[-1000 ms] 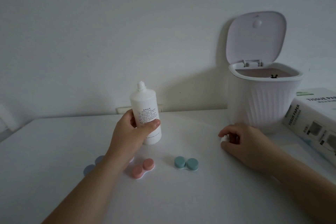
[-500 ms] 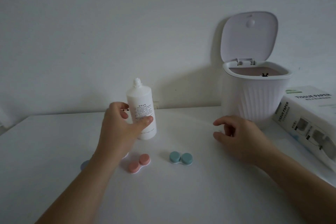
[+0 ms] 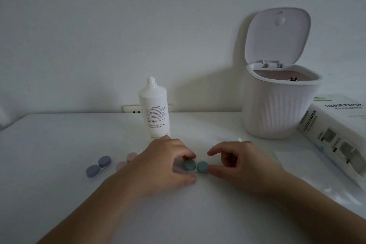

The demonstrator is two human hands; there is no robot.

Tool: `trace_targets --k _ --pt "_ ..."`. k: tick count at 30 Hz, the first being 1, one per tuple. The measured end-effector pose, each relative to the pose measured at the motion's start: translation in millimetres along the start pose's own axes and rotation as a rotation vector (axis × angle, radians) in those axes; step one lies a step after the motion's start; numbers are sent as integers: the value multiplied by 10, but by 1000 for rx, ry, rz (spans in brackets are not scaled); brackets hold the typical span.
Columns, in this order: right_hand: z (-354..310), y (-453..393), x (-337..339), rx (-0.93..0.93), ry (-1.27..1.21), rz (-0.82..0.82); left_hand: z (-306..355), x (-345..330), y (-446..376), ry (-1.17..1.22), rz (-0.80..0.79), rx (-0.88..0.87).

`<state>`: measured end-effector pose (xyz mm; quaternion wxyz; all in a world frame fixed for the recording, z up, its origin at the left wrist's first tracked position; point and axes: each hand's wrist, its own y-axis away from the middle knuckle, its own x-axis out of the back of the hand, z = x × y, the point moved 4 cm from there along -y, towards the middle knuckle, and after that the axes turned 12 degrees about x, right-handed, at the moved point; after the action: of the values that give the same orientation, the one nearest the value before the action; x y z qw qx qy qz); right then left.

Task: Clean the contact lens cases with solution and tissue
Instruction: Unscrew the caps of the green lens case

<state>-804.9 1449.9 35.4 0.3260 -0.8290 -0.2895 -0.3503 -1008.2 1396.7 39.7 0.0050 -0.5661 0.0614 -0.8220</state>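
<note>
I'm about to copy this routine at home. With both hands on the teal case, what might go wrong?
The left hand and right hand pinch the teal case's caps; a loosened one may roll off the table. The left hand's knuckles sit close to the upright solution bottle, so a twist might tip it.

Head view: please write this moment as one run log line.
left hand: grips teal lens case left cap | right hand: pinches right cap | solution bottle: upright, released | bin: lid open

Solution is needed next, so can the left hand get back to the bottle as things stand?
Probably yes. The bottle stands upright just beyond the left hand, with only bare table between them. The hand would first have to let go of the teal lens case, which both hands are holding.
</note>
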Motion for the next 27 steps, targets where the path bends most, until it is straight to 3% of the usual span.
trace_targets --k 9,27 --pt "-21 -13 -81 25 108 -54 42 -113 -47 117 -54 -20" --pt "-25 -21 -103 39 67 -82 210 -94 -24 50 -21 -38"
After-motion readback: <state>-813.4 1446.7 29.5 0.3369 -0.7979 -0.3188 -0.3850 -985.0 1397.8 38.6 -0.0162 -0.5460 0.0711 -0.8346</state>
